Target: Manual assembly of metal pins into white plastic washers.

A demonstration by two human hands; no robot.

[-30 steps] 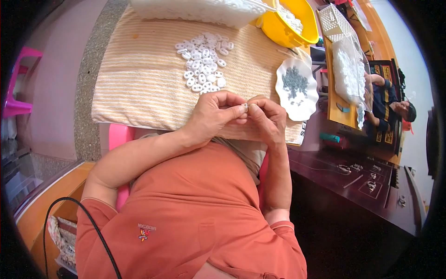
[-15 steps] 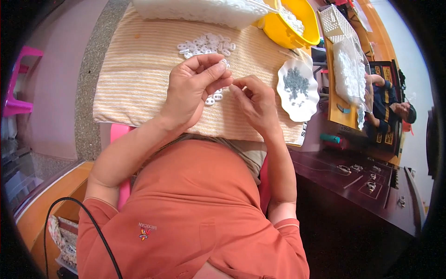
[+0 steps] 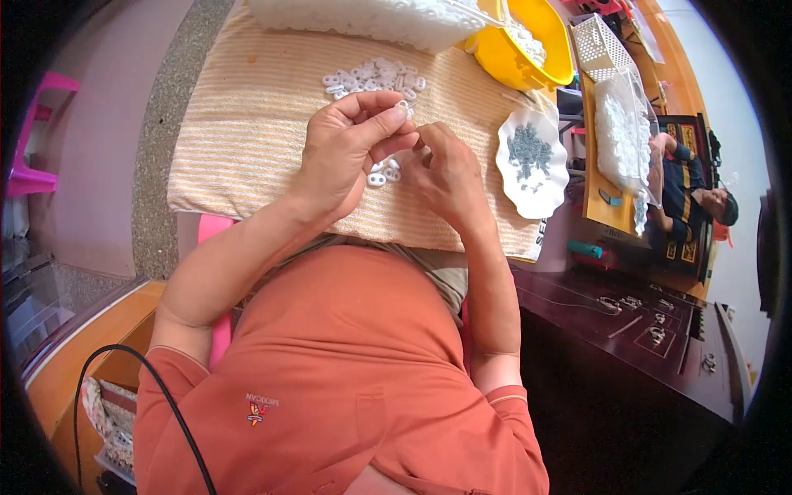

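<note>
My left hand [image 3: 351, 150] is closed in a pinch on a small white oval piece [image 3: 407, 108], partly covered by the fingertips. Close against it, my right hand [image 3: 452, 172] has its fingers bent together at the left fingertips; whatever they grip is hidden. Beyond the hands lies a pile of white oval pieces with two holes [image 3: 375, 76]. A few more white pieces [image 3: 378, 178] rest beneath the hands. To the right, a white wavy-edged plate [image 3: 551, 198] carries many tiny grey-green parts [image 3: 528, 150] and some small white ones.
A striped cloth [image 3: 239, 140] covers the table. At its far side are a clear container of white pieces [image 3: 371, 26] and a yellow tub [image 3: 516, 70]. Further right, another person [image 3: 695, 177] sits by a clear bin [image 3: 620, 136]. A pink stool [image 3: 33, 177] stands left.
My right hand's fingers have curled further in beside the left fingertips. My left hand keeps its pinch. The view has shifted slightly, and the other person's arm has moved at the bin.
</note>
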